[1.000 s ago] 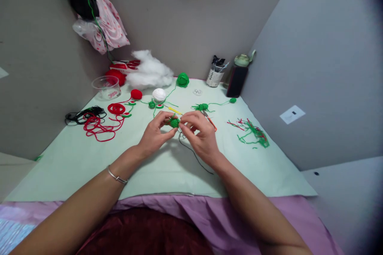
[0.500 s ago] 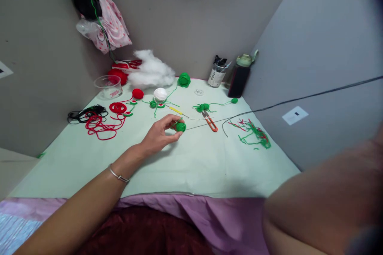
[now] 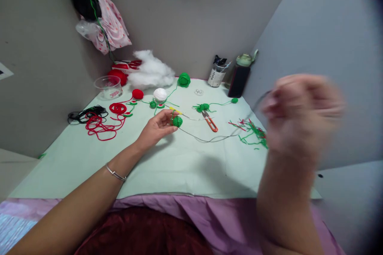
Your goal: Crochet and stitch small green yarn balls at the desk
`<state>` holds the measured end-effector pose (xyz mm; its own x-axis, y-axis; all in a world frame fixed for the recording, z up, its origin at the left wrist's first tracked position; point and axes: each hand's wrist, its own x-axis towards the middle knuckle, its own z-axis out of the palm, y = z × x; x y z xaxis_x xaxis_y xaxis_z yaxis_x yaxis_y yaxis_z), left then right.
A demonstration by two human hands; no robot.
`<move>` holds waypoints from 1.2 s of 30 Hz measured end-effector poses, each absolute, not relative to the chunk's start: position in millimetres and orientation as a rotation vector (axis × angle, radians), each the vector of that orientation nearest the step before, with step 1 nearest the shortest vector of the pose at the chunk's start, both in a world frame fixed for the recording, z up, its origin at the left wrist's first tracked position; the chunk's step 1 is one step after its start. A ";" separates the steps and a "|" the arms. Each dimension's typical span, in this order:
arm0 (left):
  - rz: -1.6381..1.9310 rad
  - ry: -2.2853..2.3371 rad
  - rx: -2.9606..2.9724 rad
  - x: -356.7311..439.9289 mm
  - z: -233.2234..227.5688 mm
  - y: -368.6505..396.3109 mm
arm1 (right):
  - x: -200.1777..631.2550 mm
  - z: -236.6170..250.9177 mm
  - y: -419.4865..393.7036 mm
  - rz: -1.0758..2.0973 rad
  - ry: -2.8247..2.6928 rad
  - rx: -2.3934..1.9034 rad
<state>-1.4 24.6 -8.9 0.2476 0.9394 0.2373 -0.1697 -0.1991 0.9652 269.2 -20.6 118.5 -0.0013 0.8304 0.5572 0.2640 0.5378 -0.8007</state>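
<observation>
My left hand (image 3: 158, 126) pinches a small green crocheted piece (image 3: 177, 121) between thumb and fingers, above the middle of the table. From this piece a thin black thread (image 3: 206, 141) sags to the right and rises, blurred, toward my right hand (image 3: 302, 113). That hand is raised at the right and smeared by motion; its fingers look curled closed at the thread's end. Whether a needle is in them cannot be seen. Beyond the green piece lie a yellow-handled crochet hook (image 3: 175, 110), orange thread snips (image 3: 212, 123) and a green yarn bundle (image 3: 203, 107).
Red yarn (image 3: 103, 127) and black yarn (image 3: 86, 114) lie left, near a clear tub (image 3: 108, 87). White stuffing (image 3: 151, 71) and a green yarn ball (image 3: 184, 80) sit at the back. A bottle (image 3: 239, 77) stands back right, with green yarn scraps (image 3: 254, 131) in front.
My right hand has come into view from the right edge, moving inward. The black thread, taut before, now hangs slack. My left hand has shifted slightly left with the green piece.
</observation>
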 end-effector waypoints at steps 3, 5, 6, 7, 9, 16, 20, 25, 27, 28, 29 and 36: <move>1.205 0.804 1.338 -2.9 -7.8 23.9 | 226.6 85.7 -14.7 0.529 -1.597 -0.864; 1.203 0.803 1.333 -3.5 -7.9 23.5 | 208.5 61.9 -11.0 0.496 -1.707 -0.952; 1.209 0.797 1.336 -3.7 -7.9 23.4 | 202.6 51.7 -9.3 0.451 -1.776 -0.981; 1.217 0.790 1.340 -3.7 -7.8 23.3 | 198.7 43.4 -7.9 0.401 -1.836 -1.006; 1.234 0.786 1.348 -3.6 -7.1 23.1 | 195.4 32.6 -6.4 0.317 -1.931 -1.033; 1.265 0.778 1.349 -2.8 -5.2 23.1 | 195.9 26.7 -7.2 0.271 -2.017 -1.065; 1.271 0.774 1.357 -2.4 -5.7 23.2 | 195.1 25.1 -7.2 0.269 -2.030 -1.088; 1.278 0.785 1.334 -1.7 -5.3 22.4 | 193.9 24.9 -8.5 0.291 -2.022 -1.096; 1.283 0.791 1.318 -1.3 -5.0 21.7 | 192.7 24.9 -9.1 0.313 -2.006 -1.079; 1.285 0.793 1.310 -1.1 -5.0 21.4 | 192.0 24.8 -9.2 0.327 -1.995 -1.069; 1.285 0.794 1.305 -0.9 -4.9 21.2 | 191.2 24.6 -9.3 0.343 -1.982 -1.059; 1.289 0.771 1.328 0.8 -6.0 20.7 | 187.0 21.9 -8.3 0.489 -1.875 -1.052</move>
